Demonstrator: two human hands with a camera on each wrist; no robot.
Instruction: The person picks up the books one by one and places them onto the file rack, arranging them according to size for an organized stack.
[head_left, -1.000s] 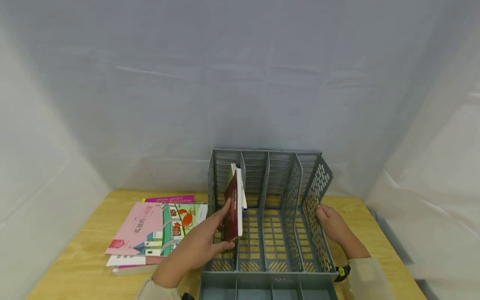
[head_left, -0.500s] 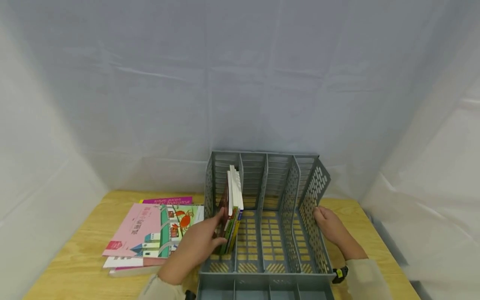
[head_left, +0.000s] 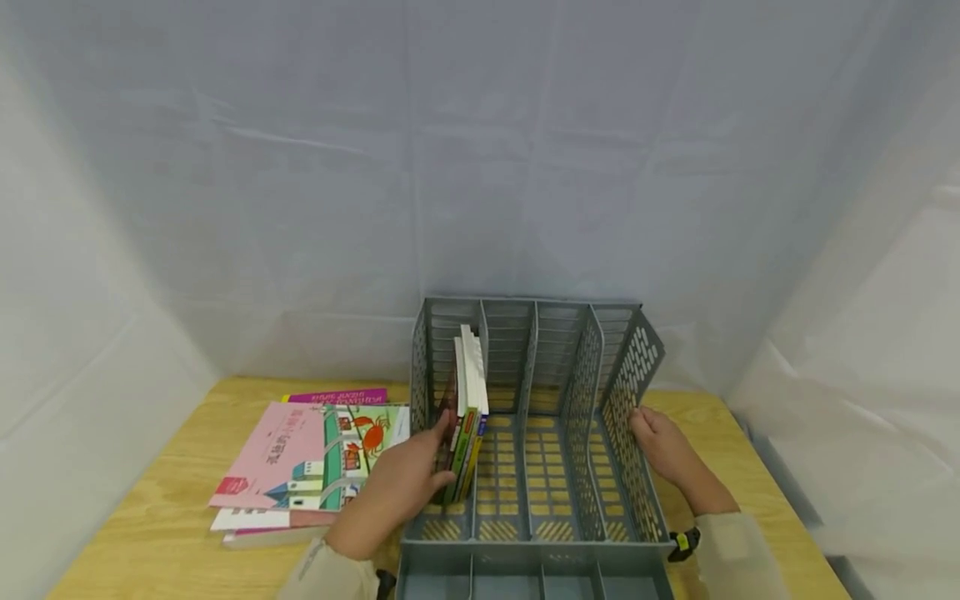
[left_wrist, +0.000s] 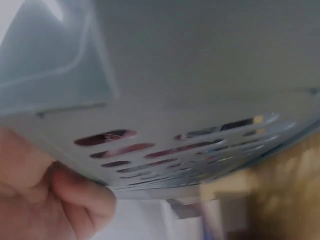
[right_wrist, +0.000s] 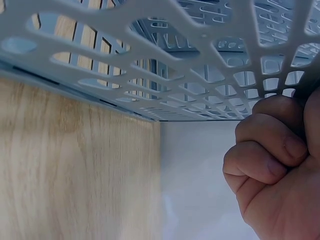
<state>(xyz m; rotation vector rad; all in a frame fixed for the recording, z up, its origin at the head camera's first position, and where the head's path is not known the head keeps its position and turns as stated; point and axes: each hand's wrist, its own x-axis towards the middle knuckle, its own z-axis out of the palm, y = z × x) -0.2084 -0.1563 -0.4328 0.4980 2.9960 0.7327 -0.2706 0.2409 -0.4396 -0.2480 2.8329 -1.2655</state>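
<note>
A grey divided organizer (head_left: 501,500) with slotted walls stands on the table. Several thin books (head_left: 468,417) stand upright in its leftmost compartment, a maroon one (head_left: 447,404) on their left side. My left hand (head_left: 401,479) is at the organizer's left wall, with digits reaching over to the maroon book. In the left wrist view, its other fingers (left_wrist: 82,197) curl along the outside of that slotted wall. On the opposite side my right hand (head_left: 663,442) grips the right wall's edge, its fingers (right_wrist: 257,150) bent against the outside.
Left of the organizer lies a stack of picture books, topped by a pink one (head_left: 273,458) and one with a red crab (head_left: 371,433). A purple book (head_left: 345,395) shows behind. White sheeting (head_left: 315,208) surrounds the wooden table (head_left: 142,525).
The maroon book was turned with its cover towards me in front of the others; now it stands upright at their left. My left hand has shifted slightly left. The right hand keeps its grip.
</note>
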